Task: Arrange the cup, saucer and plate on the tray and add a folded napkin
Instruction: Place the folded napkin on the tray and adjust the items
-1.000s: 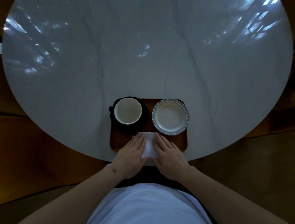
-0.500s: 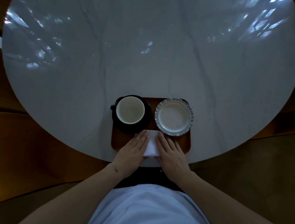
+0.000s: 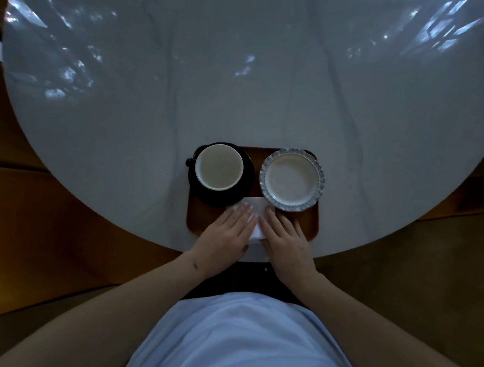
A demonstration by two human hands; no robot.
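A brown wooden tray (image 3: 309,227) lies at the near edge of the round table. On its left stands a cup (image 3: 219,167), white inside, on a black saucer (image 3: 246,180). To the right is a white plate (image 3: 291,183) with a fluted rim. A white napkin (image 3: 257,210) lies on the tray's near part, between my hands. My left hand (image 3: 225,235) rests flat on its left side, fingers together. My right hand (image 3: 287,240) rests flat on its right side. Much of the napkin is hidden under both palms.
The grey marble table (image 3: 243,82) stretches far beyond the tray, with light reflections on it. Brown wooden floor or seating (image 3: 43,225) surrounds the table's near edge. My light shirt fills the bottom of the view.
Both hands stay flat on the napkin, their fingertips slightly nearer the saucer and plate. The cup, saucer and plate have not moved on the tray.
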